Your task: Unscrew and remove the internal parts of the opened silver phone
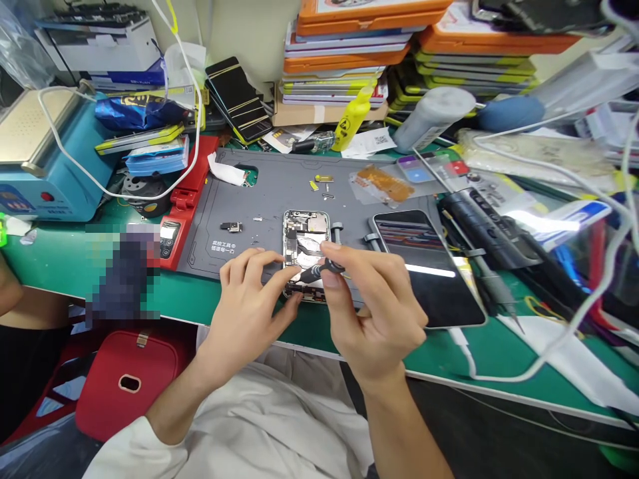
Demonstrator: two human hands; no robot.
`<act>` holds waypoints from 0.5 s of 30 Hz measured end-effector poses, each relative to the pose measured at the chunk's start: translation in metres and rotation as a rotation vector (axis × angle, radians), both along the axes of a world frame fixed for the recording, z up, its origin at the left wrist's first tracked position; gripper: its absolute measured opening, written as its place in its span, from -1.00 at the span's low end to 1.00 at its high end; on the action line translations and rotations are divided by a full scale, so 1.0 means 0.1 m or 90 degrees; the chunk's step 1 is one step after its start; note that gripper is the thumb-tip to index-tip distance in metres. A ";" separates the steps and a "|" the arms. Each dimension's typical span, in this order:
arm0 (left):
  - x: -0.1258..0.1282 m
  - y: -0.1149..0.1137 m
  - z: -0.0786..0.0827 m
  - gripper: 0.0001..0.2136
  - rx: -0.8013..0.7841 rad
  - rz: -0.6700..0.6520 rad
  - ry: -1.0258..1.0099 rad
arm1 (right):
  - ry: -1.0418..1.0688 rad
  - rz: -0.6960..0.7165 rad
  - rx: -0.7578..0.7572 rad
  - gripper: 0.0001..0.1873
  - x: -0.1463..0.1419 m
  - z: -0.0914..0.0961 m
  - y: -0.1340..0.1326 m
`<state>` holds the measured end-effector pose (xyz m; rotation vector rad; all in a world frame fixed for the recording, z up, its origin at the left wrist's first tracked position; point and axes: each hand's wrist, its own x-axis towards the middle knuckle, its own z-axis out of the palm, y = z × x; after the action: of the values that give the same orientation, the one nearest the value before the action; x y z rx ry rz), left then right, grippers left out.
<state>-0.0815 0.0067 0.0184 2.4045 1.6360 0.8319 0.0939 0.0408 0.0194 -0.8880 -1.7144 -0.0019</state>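
Observation:
An opened smartphone (304, 249) lies on a grey work mat (269, 193), its internal parts exposed. My left hand (249, 293) steadies its lower left corner, thumb and index finger against the edge, the other fingers spread over the mat. Pinched in my right hand (377, 299) is a dark, light-banded hand tool (315, 271). Its thin tip points down-left into the phone's lower part; whether it is tweezers or a screwdriver I cannot tell. A larger phone (424, 266) with a dark glossy screen lies right of my right hand. A small black part (232, 227) rests left of the opened phone.
A red holder (192, 193) borders the mat's left side, beside a blue machine (54, 159). Stacked orange cases (369, 20) and a yellow bottle (352, 120) stand behind. Tools and a white cable (564, 346) crowd the right. A red stool (130, 379) stands below left.

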 end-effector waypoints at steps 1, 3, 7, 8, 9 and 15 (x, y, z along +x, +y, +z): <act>0.01 0.00 -0.01 -0.75 0.003 0.004 0.010 | -0.002 -0.004 -0.001 -0.40 0.00 0.00 0.00; 0.02 0.00 -0.02 -0.75 0.012 0.012 0.027 | -0.007 -0.003 -0.007 -0.39 0.00 0.01 -0.01; 0.06 0.00 -0.04 -0.79 0.062 0.036 0.049 | -0.004 0.022 -0.013 -0.36 -0.01 0.01 -0.01; 0.07 0.00 -0.05 -0.80 0.076 0.042 0.053 | -0.005 0.021 -0.013 -0.36 -0.01 0.01 -0.01; 0.08 0.00 -0.05 -0.80 0.087 0.047 0.057 | -0.009 0.017 -0.014 -0.37 -0.01 0.01 -0.01; 0.10 -0.01 -0.05 -0.80 0.097 0.059 0.065 | -0.021 0.017 -0.024 -0.40 -0.03 0.03 -0.02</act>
<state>-0.0719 0.0062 0.0135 2.5293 1.7943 0.8931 0.0912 0.0388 0.0223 -0.8970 -1.7616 0.0338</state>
